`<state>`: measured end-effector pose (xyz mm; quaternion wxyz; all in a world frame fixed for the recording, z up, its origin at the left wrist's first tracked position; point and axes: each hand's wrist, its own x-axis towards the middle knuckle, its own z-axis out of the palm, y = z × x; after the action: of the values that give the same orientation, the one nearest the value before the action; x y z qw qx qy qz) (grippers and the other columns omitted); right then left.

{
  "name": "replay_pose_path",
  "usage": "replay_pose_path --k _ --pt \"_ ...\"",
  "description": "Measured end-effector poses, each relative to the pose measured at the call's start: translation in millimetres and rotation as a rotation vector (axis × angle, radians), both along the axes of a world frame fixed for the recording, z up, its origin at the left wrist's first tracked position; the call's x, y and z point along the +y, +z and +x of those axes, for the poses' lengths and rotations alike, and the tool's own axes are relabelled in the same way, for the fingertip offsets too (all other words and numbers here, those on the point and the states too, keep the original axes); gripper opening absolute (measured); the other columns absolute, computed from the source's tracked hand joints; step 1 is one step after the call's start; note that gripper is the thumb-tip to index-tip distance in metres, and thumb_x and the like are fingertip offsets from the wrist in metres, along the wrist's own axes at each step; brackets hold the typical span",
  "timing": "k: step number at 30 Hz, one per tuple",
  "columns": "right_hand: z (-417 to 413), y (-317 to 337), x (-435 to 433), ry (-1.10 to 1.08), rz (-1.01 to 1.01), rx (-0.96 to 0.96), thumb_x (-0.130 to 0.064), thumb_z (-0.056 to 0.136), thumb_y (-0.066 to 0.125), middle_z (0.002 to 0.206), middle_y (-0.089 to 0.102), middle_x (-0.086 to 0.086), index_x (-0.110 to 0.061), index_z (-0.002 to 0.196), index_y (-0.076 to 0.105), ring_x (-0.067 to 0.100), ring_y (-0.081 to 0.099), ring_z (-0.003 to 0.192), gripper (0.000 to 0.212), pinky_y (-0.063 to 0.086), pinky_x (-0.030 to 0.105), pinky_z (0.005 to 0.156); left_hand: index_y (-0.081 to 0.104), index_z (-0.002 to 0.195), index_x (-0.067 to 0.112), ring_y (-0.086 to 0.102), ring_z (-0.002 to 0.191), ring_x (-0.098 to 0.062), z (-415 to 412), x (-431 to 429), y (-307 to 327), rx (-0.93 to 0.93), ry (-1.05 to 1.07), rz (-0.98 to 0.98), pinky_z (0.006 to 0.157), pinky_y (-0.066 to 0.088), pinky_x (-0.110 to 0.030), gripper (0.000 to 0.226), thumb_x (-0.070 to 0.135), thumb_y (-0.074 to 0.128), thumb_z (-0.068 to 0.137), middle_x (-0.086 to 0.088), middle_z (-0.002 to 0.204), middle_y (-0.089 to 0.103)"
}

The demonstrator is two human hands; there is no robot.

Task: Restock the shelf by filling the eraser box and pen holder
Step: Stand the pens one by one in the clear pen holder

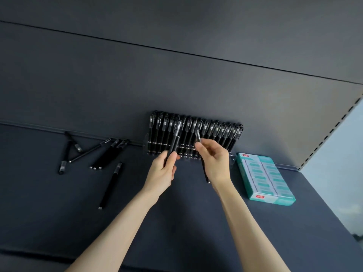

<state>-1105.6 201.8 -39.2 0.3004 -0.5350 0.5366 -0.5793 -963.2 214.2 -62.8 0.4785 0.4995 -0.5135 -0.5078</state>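
A dark shelf (176, 222) runs under a dark back wall (137, 75), and the person reaches onto it with both bare arms. Against the back edge, right of the middle, stands a clear pen holder (196, 138) packed with a row of upright black pens, caps up.

The left hand (163, 171) is pinching a black pen (175, 141) between thumb and fingers near its lower end; the pen rises nearly upright, tilted a little to the right, with its clear cap in front of the row in the holder. The right hand (215, 161) is pinching a second black pen (198, 137) between thumb and forefinger just below its cap; the barrel passes behind the palm and its tip shows below the hand, above the shelf. Both hands are just in front of the holder, close together but apart.

Just to the right of the holder, toward the right edge of the shelf, lies a teal eraser box (265, 177), flat, with two rows of wrapped erasers filling it.

Toward the left part of the shelf, loose black pens (106, 156) lie scattered near the back edge, some crossing each other, three lying side by side. One single pen (111, 185) lies farther forward, apart from the rest.
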Motion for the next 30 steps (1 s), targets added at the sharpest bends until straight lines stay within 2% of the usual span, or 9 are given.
replay_pose_path --k 3,7,9,12,17,23,25,28,30 --pt "-3 6 -16 -0.036 -0.066 0.073 -0.014 0.091 0.059 0.084 0.068 0.001 -0.011 0.101 0.061 -0.001 0.059 0.07 0.01 0.046 0.013 0.071 0.059 0.095 0.013 0.036 0.046 -0.003 -1 -6 -3 0.003 0.045 -0.035 0.045 0.032 -0.017 0.025 0.032 0.043 0.1 0.006 0.06 0.042" --pt "0 13 -34 -0.101 -0.165 0.14 -0.01 0.091 0.059 0.086 0.06 0.001 -0.01 0.115 0.051 0.023 0.061 0.077 0.026 0.053 0.041 0.076 0.058 0.099 0.015 0.04 0.05 -0.009 -1 -8 -10 0.053 0.079 -0.082 0.046 0.04 -0.024 0.022 0.031 0.042 0.1 0.003 0.059 0.044" --pt "2 15 -40 -0.098 -0.225 0.181 -0.006 0.091 0.058 0.084 0.054 -0.006 -0.014 0.125 0.044 0.024 0.059 0.072 0.038 0.053 0.034 0.069 0.057 0.102 0.016 0.035 0.047 -0.008 0 -8 -14 0.081 0.079 -0.075 0.042 0.032 -0.022 0.024 0.034 0.042 0.1 0.0 0.06 0.04" --pt "4 15 -49 -0.131 -0.294 0.229 -0.003 0.091 0.057 0.084 0.051 -0.006 -0.017 0.134 0.04 0.013 0.051 0.062 0.048 0.042 0.017 0.061 0.058 0.099 0.013 0.03 0.046 -0.006 1 -10 -19 0.049 0.095 -0.113 0.042 0.027 -0.017 0.025 0.032 0.041 0.101 -0.009 0.065 0.032" --pt "9 10 -61 -0.132 -0.348 0.278 -0.005 0.09 0.059 0.081 0.053 -0.01 -0.013 0.129 0.045 0.004 0.05 0.059 0.042 0.04 0.013 0.062 0.06 0.093 0.015 0.032 0.046 -0.005 2 -15 -27 0.054 0.129 -0.093 0.044 0.03 -0.018 0.026 0.031 0.042 0.1 0.005 0.057 0.038" --pt "11 10 -69 -0.134 -0.351 0.322 -0.004 0.089 0.06 0.084 0.054 -0.003 -0.012 0.127 0.048 0.003 0.048 0.057 0.041 0.037 0.008 0.06 0.059 0.096 0.015 0.032 0.044 -0.007 3 -15 -24 0.136 0.108 -0.085 0.041 0.028 -0.022 0.025 0.033 0.042 0.1 0.004 0.057 0.04" --pt "12 8 -71 -0.141 -0.364 0.37 -0.004 0.088 0.061 0.084 0.055 -0.001 -0.012 0.127 0.05 0.004 0.048 0.058 0.041 0.039 0.011 0.062 0.059 0.096 0.016 0.03 0.044 -0.006 2 -14 -23 0.124 0.112 -0.078 0.041 0.026 -0.019 0.026 0.035 0.042 0.099 0.006 0.056 0.038" --pt "13 3 -73 -0.148 -0.367 0.444 -0.005 0.089 0.061 0.084 0.058 0.004 -0.011 0.127 0.054 0.017 0.054 0.067 0.039 0.05 0.028 0.07 0.06 0.096 0.016 0.031 0.044 -0.004 2 -15 -23 0.124 0.125 -0.085 0.041 0.028 -0.017 0.027 0.036 0.043 0.099 0.007 0.056 0.038" --pt "12 0 -75 -0.158 -0.361 0.497 -0.006 0.09 0.06 0.085 0.059 0.004 -0.01 0.126 0.056 0.018 0.055 0.071 0.037 0.052 0.035 0.074 0.06 0.096 0.015 0.031 0.044 -0.003 2 -15 -23 0.133 0.127 -0.084 0.041 0.028 -0.016 0.027 0.036 0.043 0.099 0.007 0.055 0.038"
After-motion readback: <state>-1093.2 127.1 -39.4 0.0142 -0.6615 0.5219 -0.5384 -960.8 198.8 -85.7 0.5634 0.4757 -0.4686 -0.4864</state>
